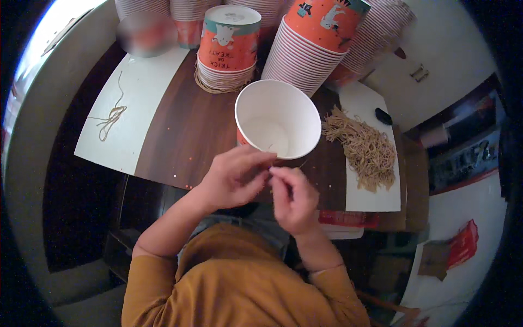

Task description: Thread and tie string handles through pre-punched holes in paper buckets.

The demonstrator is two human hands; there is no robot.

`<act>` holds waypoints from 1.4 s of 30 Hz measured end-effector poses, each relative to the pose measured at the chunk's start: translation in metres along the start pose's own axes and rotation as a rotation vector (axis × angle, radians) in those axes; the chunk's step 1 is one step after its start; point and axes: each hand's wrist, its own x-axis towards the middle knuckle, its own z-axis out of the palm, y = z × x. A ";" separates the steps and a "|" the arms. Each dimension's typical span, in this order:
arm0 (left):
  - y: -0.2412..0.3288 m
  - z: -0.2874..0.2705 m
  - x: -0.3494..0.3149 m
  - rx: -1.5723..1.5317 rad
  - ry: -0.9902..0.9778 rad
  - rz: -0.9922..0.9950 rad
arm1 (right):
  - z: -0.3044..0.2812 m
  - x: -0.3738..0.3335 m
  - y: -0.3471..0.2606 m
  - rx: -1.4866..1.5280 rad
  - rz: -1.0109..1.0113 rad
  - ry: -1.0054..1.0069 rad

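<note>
A paper bucket (pixel 278 114), white inside with an orange outer wall, stands tilted at the table's near edge, its mouth facing up toward me. At its near rim my left hand (pixel 234 175) is closed, fingertips and thumb brought together by the wall. Just to the right, my right hand (pixel 296 199) pinches with thumb and forefinger, nearly touching the left fingertips. A thin cord runs between them; one short end (pixel 270 146) shows inside the bucket, and most of the strand is hidden by my fingers.
Behind stand nested stacks of orange buckets (pixel 308 54) and an upturned bucket stack (pixel 227 46) with cords around its base. A heap of tan cords (pixel 366 152) lies on a white sheet at right, near a black object (pixel 383 116). Loose cord (pixel 113 117) lies at left.
</note>
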 end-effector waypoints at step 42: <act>0.006 0.000 -0.034 -0.055 0.491 -0.459 | 0.043 -0.001 0.006 -0.376 -0.109 0.140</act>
